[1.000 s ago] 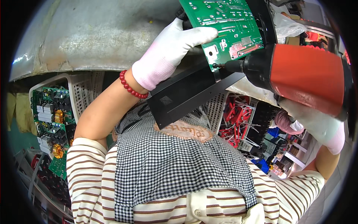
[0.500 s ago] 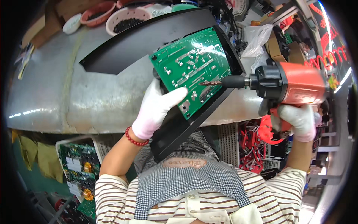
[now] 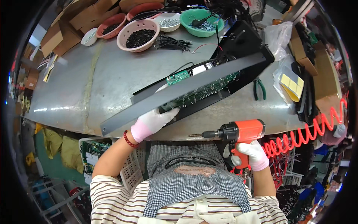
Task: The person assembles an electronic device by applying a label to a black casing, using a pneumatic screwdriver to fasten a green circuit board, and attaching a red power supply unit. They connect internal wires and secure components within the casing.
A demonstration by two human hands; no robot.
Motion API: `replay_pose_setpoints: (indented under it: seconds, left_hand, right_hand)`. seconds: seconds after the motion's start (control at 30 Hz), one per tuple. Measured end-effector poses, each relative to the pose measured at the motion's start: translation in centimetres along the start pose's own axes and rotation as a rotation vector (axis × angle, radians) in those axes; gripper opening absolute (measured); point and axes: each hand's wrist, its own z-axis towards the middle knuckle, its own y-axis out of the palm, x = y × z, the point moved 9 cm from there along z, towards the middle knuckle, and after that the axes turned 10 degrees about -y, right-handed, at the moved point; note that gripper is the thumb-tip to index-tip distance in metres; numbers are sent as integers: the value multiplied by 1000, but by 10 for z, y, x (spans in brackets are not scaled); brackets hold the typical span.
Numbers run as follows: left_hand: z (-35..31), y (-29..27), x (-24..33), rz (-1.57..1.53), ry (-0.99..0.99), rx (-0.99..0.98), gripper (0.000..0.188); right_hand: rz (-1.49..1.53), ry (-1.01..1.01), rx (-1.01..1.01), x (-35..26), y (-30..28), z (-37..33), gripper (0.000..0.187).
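My left hand [image 3: 153, 122], in a white glove, grips a green circuit board [image 3: 209, 91] near its left end, the thumb on the soldered face. Part of the glove also shows beyond the long black panel, which hides the rest of those fingers. The board sits within an angled black casing [image 3: 244, 41], tilted over the metal bench. White and green parts with dark wires show along its far side. My right hand [image 3: 255, 154], also gloved, is closed round the handle of a red and black power drill [image 3: 250, 130]. Its bit points left, apart from the casing.
Across the back of the metal bench [image 3: 123, 78] stand a pink bowl [image 3: 123, 45] of black screws, a green basin [image 3: 186, 30] and other small bowls. Green-handled pliers [image 3: 259, 89] lie right of the casing. A red coiled hose [image 3: 298, 140] runs on the right.
The casing has tipped, so the board's soldered face has turned largely out of sight behind the long panel. The drill has moved down and left, away from the board.
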Motion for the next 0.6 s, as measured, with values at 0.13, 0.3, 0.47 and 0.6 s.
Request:
replay_pose_setpoints:
  seconds: [0.13, 0.3, 0.47, 0.6]
  left_hand:
    - [-12, -17, 24, 535, 242, 37, 65]
    - [1, -96, 48, 783, 305, 177, 47]
    - [107, -191, 101, 784, 314, 419, 33]
    - [200, -194, 105, 1138, 330, 381, 35]
  right_hand:
    - [61, 43, -34, 9, -6, 10, 50]
    - [109, 30, -24, 10, -22, 28, 64]
    - [155, 89, -60, 18, -20, 44, 60]
    - [140, 79, -38, 17, -14, 44, 54]
